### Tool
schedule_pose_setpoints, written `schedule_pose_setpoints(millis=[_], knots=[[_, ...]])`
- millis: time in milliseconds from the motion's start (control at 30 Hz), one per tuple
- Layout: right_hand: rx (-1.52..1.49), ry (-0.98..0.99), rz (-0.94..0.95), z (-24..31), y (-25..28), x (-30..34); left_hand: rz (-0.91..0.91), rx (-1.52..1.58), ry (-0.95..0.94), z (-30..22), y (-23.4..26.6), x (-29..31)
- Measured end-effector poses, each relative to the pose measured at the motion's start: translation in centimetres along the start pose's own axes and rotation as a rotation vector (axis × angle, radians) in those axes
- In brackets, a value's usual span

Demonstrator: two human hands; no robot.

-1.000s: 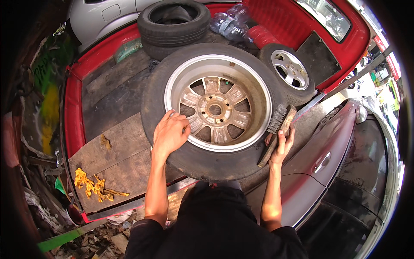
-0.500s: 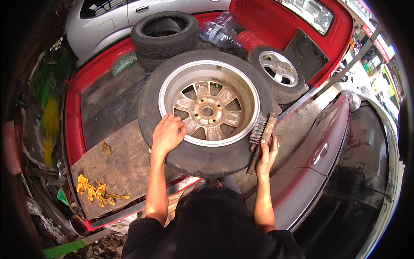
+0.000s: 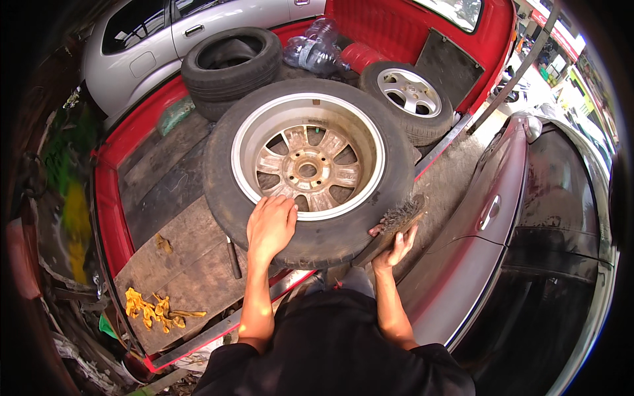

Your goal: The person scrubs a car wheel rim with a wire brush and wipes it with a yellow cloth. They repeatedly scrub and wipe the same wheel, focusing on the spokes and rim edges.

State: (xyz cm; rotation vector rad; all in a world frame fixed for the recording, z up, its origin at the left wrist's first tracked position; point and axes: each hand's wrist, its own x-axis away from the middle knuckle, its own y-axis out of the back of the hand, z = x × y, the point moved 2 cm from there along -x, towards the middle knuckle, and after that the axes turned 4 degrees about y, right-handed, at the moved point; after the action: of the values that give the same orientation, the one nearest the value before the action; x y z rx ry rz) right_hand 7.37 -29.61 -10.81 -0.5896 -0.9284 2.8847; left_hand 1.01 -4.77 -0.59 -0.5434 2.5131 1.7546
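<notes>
A large car wheel [image 3: 328,142], a worn black tire on a dirty silver alloy rim, lies flat before me. My left hand [image 3: 271,228] rests on its near left side, fingers bent over the lip of the rim; the fingertips are hidden. In my right hand [image 3: 398,249] is a wire brush [image 3: 406,212], its handle slanting along the tire's near right sidewall. The bristles are up at the far end, and the brush is partly blurred. Beside my left forearm, a dark-handled tool [image 3: 234,259] pokes out from under the tire onto a wooden board [image 3: 198,247].
The red truck bed [image 3: 109,224] also holds stacked tires [image 3: 231,63], a smaller wheel [image 3: 439,102], plastic bottles [image 3: 314,49] and yellow gloves or rags [image 3: 155,310]. A dark car [image 3: 475,244] stands close on my right, a silver car [image 3: 142,59] beyond the bed.
My left hand has shifted right and nearer along the rim, uncovering the dark-handled tool. The brush has turned from nearly upright to a flatter slant. The whole view has swung slightly.
</notes>
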Motion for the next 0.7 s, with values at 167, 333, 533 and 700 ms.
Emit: schedule_pose_setpoints(millis=[167, 333, 533, 700], knots=[[0.209, -0.003, 0.004, -0.7, 1.3, -0.1, 0.024, -0.005, 0.044, -0.3, 0.0, 0.0], [0.27, 0.121, 0.016, -1.8, 2.4, -1.1, 0.061, -0.035, 0.103, -1.5, -0.2, 0.2], [0.161, -0.052, 0.067, -3.6, 3.1, -7.3, -0.02, -0.065, 0.142, -3.9, -1.6, 0.5], [0.022, -0.222, 0.224, -3.7, 2.8, -12.8, 0.064, -0.12, 0.272, -7.3, -2.8, 1.1]])
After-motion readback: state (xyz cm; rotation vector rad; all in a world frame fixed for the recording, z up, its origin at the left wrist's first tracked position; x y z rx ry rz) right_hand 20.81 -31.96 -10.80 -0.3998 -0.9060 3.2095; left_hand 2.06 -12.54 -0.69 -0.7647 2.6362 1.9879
